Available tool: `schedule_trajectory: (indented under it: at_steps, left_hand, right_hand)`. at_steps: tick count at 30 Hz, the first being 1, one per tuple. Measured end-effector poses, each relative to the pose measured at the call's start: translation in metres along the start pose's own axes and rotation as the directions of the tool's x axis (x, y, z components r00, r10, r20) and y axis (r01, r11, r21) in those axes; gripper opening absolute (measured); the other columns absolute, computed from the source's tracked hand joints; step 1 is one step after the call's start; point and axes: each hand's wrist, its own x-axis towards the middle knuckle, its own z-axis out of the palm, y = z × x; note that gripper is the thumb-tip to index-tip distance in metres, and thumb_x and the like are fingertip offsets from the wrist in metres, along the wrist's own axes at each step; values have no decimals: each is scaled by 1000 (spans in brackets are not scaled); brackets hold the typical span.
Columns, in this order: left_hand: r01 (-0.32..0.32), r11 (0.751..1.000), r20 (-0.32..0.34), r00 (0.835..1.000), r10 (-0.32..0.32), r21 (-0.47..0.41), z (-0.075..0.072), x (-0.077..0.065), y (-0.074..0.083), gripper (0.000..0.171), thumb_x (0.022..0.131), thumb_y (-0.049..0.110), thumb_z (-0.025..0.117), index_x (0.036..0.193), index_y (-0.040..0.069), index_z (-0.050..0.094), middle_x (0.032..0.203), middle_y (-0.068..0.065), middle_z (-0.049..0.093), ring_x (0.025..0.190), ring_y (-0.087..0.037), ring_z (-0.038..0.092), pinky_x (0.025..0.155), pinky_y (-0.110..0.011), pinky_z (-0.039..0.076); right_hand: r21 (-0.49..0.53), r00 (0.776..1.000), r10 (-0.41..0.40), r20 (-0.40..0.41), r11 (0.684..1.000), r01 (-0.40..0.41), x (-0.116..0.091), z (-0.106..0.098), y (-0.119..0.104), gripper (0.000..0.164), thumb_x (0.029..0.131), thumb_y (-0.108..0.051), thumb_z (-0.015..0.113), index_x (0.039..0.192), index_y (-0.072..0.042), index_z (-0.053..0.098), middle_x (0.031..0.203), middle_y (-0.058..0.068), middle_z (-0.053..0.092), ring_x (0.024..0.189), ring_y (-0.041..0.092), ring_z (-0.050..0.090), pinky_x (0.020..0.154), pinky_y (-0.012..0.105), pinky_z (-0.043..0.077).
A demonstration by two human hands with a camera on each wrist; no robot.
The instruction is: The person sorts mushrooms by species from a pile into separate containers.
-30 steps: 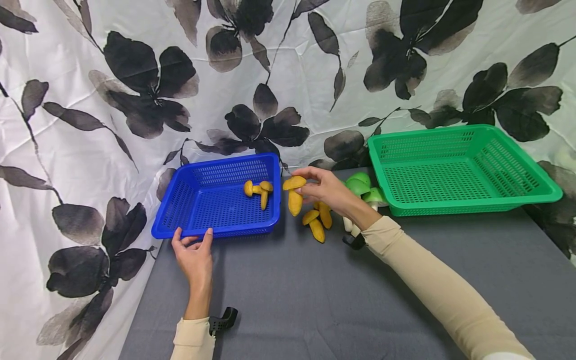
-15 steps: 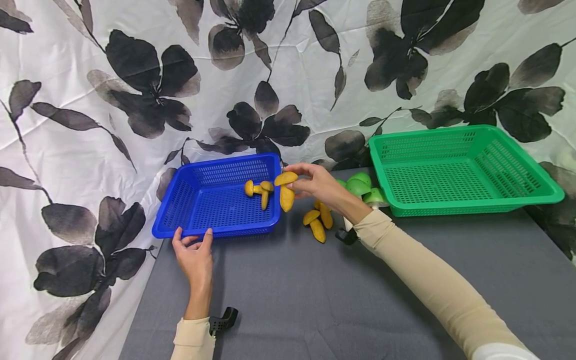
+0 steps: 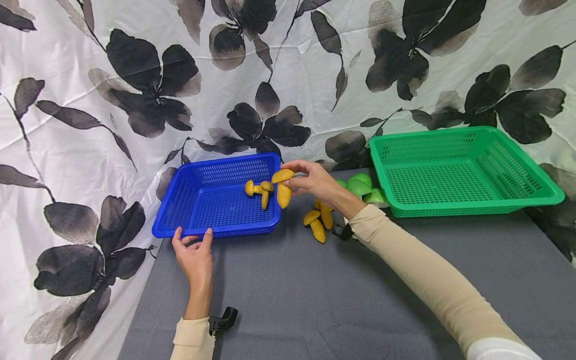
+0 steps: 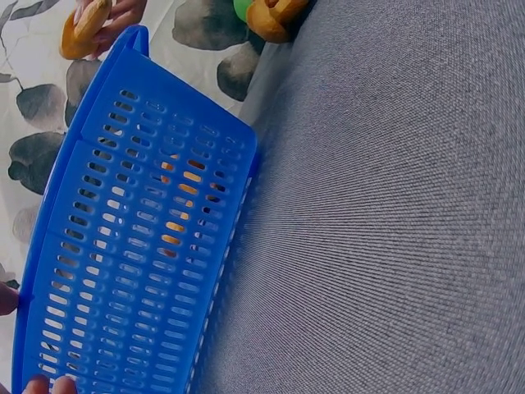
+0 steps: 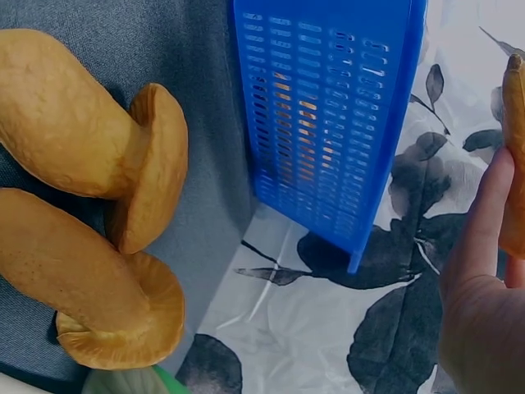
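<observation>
My right hand (image 3: 315, 182) pinches a yellow toy mushroom (image 3: 283, 189), cap up and stem down, at the right rim of the blue basket (image 3: 216, 232). In the right wrist view that mushroom (image 5: 515, 164) is cut off by the frame's edge. My left hand (image 3: 195, 257) grips the basket's near rim, with fingertips (image 4: 51, 386) against its outer wall in the left wrist view. Two yellow mushrooms (image 3: 264, 196) lie inside the basket's right part. On the table below my right hand lie two more yellow mushrooms (image 3: 317, 231), one partly hidden by the hand.
Several green-capped mushrooms (image 3: 360, 185) lie behind my right forearm, partly hidden. A green basket (image 3: 454, 207) stands at the right on the grey table (image 3: 288, 300). A floral curtain (image 3: 288, 75) hangs behind.
My right hand has carried the yellow mushroom slightly left and up, from beside the blue basket to its right rim. My left hand has stayed at the near rim.
</observation>
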Motion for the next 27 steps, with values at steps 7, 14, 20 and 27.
schedule_trajectory:
  at_steps: [7, 14, 20, 27]
  left_hand:
    - [1, 1000, 0, 1000, -1, 22, 0, -1, -2, 81, 89, 29, 80, 155, 15, 35, 110, -5, 57, 65, -4, 57, 56, -17, 46]
    - [11, 1000, 5, 1000, -11, 22, 0, 0, -2, 81, 89, 31, 80, 155, 17, 35, 110, -2, 56, 65, -4, 57, 57, -17, 46]
    - [19, 1000, 6, 1000, -19, 22, 0, 0, -2, 82, 89, 29, 81, 155, 15, 34, 109, 0, 56, 65, -4, 57, 56, -17, 46]
    - [16, 1000, 0, 1000, -16, 17, 0, 1, -1, 82, 89, 27, 81, 155, 12, 35, 109, -3, 55, 64, -3, 56, 55, -17, 46]
  right_hand:
    - [-2, 1000, -3, 19, 1000, 3, 8, 0, 1, 41, 94, -13, 74, 133, -18, 63, 133, 9, 56, 110, 26, 69, 90, 49, 58]
    - [-10, 999, -10, 52, 1000, 11, 18, 5, 0, 43, 92, -13, 75, 133, -18, 63, 131, 10, 56, 112, 27, 67, 89, 47, 59]
    - [-18, 999, -4, 42, 1000, 5, 30, 9, 0, 42, 93, -13, 75, 132, -18, 63, 129, 9, 56, 113, 26, 66, 90, 46, 58]
    - [10, 1000, -6, 22, 1000, 6, 45, 12, 1, 41, 92, -9, 74, 131, -15, 64, 130, 9, 58, 115, 26, 64, 87, 43, 60]
